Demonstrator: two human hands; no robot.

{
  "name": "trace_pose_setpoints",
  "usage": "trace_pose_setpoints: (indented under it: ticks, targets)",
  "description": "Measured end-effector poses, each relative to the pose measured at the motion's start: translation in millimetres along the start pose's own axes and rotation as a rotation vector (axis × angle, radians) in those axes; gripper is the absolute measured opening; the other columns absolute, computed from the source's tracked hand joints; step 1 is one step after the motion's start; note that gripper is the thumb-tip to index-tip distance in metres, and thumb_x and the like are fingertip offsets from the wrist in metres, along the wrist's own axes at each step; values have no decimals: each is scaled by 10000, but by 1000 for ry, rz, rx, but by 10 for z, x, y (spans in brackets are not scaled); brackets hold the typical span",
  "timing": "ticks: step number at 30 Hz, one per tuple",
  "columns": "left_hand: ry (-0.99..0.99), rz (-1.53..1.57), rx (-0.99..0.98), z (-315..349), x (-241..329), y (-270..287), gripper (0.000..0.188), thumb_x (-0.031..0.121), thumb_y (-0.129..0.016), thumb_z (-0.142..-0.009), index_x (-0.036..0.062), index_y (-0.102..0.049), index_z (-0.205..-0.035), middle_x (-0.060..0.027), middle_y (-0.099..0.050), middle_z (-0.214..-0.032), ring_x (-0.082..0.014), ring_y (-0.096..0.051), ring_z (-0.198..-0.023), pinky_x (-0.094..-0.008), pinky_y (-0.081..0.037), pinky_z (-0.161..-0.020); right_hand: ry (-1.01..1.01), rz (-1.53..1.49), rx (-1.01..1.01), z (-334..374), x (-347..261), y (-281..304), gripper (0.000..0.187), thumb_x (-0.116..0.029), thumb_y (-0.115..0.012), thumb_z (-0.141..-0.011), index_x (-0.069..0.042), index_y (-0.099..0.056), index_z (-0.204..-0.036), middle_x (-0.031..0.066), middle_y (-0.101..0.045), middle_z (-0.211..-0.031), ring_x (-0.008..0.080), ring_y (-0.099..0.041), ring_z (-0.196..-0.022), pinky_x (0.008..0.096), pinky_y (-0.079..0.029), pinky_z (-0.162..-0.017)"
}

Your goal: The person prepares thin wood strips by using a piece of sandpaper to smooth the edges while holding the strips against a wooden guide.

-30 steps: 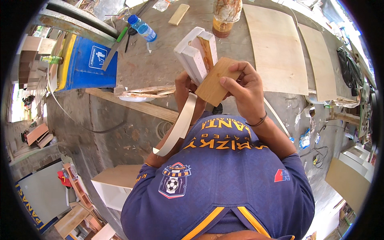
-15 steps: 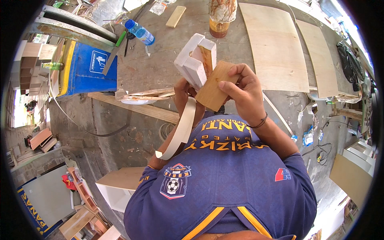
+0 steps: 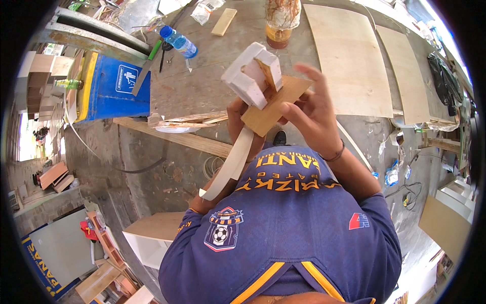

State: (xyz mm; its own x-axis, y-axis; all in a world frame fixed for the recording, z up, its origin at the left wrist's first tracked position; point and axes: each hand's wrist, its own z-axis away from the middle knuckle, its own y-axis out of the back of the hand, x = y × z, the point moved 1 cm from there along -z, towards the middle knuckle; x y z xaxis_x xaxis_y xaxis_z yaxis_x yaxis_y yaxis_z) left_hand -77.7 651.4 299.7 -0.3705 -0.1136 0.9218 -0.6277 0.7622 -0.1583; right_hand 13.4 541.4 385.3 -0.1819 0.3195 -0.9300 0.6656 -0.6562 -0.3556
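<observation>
Workbench (image 3: 223, 61): 1 blue bottle (image 3: 179, 42) | left grip (image 3: 237, 119) curled round 1 block (image 3: 244, 77) | right grip (image 3: 318, 120) at 1 board (image 3: 265, 114), index raised, hold unclear

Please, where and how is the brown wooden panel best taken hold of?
Likely best: pinch the brown wooden panel at its upper-right end, coming from the person's right. It is flat and looks thin, and that end juts past the white block, while the left hand is near its other end.
</observation>
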Motion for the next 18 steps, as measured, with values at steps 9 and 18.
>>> trace_pose_setpoints:
  ticks: [9, 18]
  targets:
    - [147, 82, 7, -43, 184, 4, 547, 114, -691, -818, 11, -352, -1236, -129, -568, -1072, -166, -594, -953, -302, -499, -810, 6, 93, -306, 38, 289, 228, 1066, -530, -820, -586, 27, -347, -1363, 179, -403, -1373, 284, -388, -1280, 386, -302, -1054]
    - [726, 760, 62, 53, 169, 36, 545, 109, -686, -816, 23, -367, -1249, -117, -583, -1040, -153, -594, -933, -282, -497, -777, -81, -7, -337, 51, 270, 209, 921, -444, -806, -630, 57, -413, -1295, 149, -479, -1278, 241, -469, -1182, 376, -360, -997]
